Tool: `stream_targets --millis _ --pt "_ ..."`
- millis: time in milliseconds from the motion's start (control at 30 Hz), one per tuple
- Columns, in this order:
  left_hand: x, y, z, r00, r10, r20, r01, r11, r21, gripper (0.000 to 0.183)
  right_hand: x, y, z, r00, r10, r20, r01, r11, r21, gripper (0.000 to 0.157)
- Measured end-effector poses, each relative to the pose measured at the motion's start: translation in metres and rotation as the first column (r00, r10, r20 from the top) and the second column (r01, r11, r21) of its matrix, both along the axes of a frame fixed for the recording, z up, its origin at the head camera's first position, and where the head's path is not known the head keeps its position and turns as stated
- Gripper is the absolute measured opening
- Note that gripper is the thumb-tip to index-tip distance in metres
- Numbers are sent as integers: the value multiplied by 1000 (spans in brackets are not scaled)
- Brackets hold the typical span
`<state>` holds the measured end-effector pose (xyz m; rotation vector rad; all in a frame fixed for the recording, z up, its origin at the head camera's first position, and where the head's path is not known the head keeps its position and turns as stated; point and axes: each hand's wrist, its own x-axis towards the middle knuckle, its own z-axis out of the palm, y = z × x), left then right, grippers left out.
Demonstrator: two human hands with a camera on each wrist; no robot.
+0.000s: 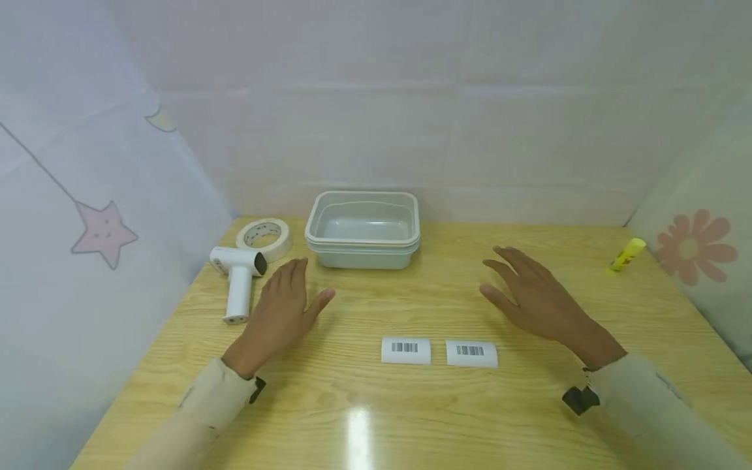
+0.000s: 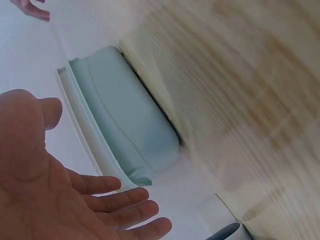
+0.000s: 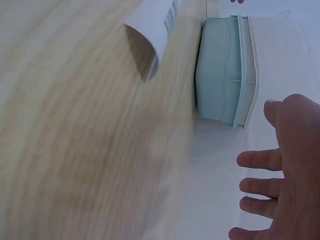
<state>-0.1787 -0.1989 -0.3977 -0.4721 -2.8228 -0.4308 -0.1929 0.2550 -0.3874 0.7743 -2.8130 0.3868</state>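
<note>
Pale sleeves (image 1: 202,395) come in from both bottom corners of the head view, closest to the lens. Left hand (image 1: 279,316), left of center, has a wide grip, thumb out, just beside a white T-shaped device (image 1: 238,294) (dark panel on its right end). Right hand (image 1: 537,303), right of center, also has a wide grip. Two curled barcode labels (image 1: 405,356) lie on the counter (image 1: 423,418), lower center. Stacked tubs (image 1: 364,260) sit upper center, tape roll (image 1: 282,245) left of them, yellow tube (image 1: 627,255) far right.

Left wrist view: fingers extended at lower left, tubs mid-frame.

Right wrist view: fingers apart at lower right, tubs upper right, one label's curled end near the top.
</note>
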Motion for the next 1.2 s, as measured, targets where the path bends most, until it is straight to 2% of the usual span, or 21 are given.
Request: stream_targets --millis 167,300,400,567,733,867,967,1067,1200 --pt "-18 -2 -1 998 38 47 -41 997 71 95 -13 -14 6 998 26 60 -26 1000 -6 57" --pt "-36 -3 0 990 61 127 -77 988 132 104 -25 -28 12 995 57 79 -57 998 4 53" --pt "-51 -3 1 980 41 195 -82 975 207 108 -35 -38 15 994 64 93 -65 998 6 51" --pt "-71 0 0 967 -21 254 -63 946 317 114 -52 -56 19 987 72 146 -67 997 -44 53" --pt "-83 5 -7 949 -26 314 -93 929 359 120 -60 -68 21 981 80 177 -58 991 -123 49" --pt "-90 2 -12 945 -27 326 -107 916 386 120 -67 -77 21 976 73 206 -38 985 -170 46" --pt "-93 -2 -12 941 -51 334 -100 902 420 119 -72 -85 21 971 57 233 -9 979 -202 48" --pt "-99 -3 -14 954 -109 280 -42 875 483 117 -76 -92 22 965 41 259 26 968 -250 51" --pt "-109 -2 -18 966 -198 164 75 829 554 109 -80 -100 20 958 16 286 79 945 -317 57"
